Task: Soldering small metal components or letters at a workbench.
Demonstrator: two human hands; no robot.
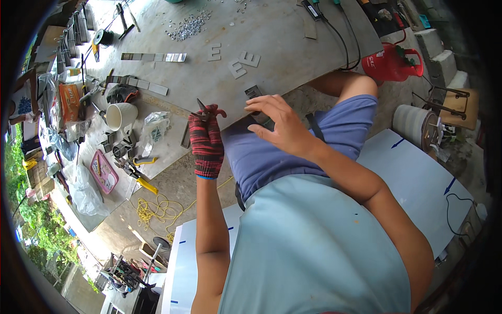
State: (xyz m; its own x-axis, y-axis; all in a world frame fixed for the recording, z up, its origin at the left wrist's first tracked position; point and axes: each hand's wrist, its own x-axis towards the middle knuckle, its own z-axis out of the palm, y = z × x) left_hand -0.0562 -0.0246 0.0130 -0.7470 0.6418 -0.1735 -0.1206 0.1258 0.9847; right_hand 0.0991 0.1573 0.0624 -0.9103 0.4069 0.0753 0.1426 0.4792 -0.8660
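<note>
While your gloved left hand (207, 144) is clenching dark pliers (204, 111) by the worktop's (298, 68) near edge, your right hand (284, 121) is hovering, fingers (267, 104) spread, beside a metal piece (253, 91) there, seemingly lining up a pinch.

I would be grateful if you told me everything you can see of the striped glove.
The glove is red and black, banded with stripes, and looks knitted, with a thin blue edge at the wrist. It is worn on the left hand, fingers pointing away from the body, at the near edge of the worktable. The hand is closed around a dark, pointed tool, whose two tips stick out. Whether the glove touches the tabletop is unclear.
</note>
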